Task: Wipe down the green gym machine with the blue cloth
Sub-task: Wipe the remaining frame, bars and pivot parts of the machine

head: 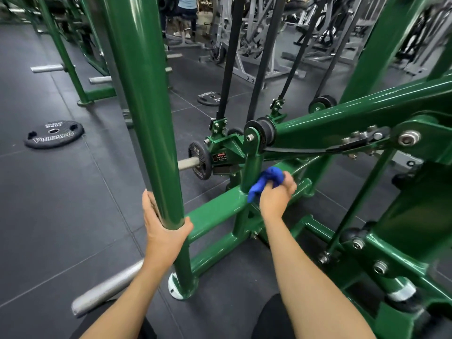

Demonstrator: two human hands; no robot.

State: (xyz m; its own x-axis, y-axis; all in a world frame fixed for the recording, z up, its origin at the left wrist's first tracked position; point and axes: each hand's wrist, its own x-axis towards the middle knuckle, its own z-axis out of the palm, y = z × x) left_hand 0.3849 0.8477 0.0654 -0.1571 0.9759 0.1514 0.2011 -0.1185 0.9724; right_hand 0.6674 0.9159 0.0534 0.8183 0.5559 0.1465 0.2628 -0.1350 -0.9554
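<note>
Two hands grip: left hand (163, 231) glossy round post (146, 118), right hand (277, 194) crumpled blue cloth (265, 181).

Dark rubber floor tiles (61, 216) run right across the gym, and a black weight plate (53, 135) lies flat on them at the left, a second plate (210, 98) flat farther back near the middle. Close in, the green machine (212, 211) stands on a white-rimmed foot (183, 287), and grey machines (254, 45) stand on the floor far right.
</note>
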